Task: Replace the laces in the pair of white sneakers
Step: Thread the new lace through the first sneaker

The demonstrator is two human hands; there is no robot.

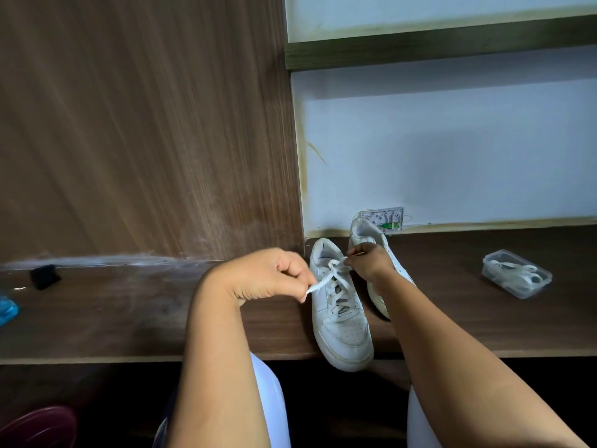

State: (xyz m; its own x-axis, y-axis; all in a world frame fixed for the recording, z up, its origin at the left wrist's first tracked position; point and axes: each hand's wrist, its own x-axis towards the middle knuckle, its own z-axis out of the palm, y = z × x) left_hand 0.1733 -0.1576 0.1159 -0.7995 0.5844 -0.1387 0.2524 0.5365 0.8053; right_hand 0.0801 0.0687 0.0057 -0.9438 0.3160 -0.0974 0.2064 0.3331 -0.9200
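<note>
Two white sneakers stand on the dark wooden desk (129, 318). The near sneaker (342, 331) points its toe over the desk's front edge and carries a white lace (326, 279) in its eyelets. My left hand (271, 276) pinches one end of that lace and holds it out to the left. My right hand (368, 261) pinches the other end near the shoe's collar. Behind my right hand, largely hidden by it, stands the second sneaker (365, 231).
A clear plastic box (517, 274) with white laces in it sits at the right of the desk. A small black object (43, 276) and something blue (8, 310) lie at the far left. A wood panel and a white wall close off the back.
</note>
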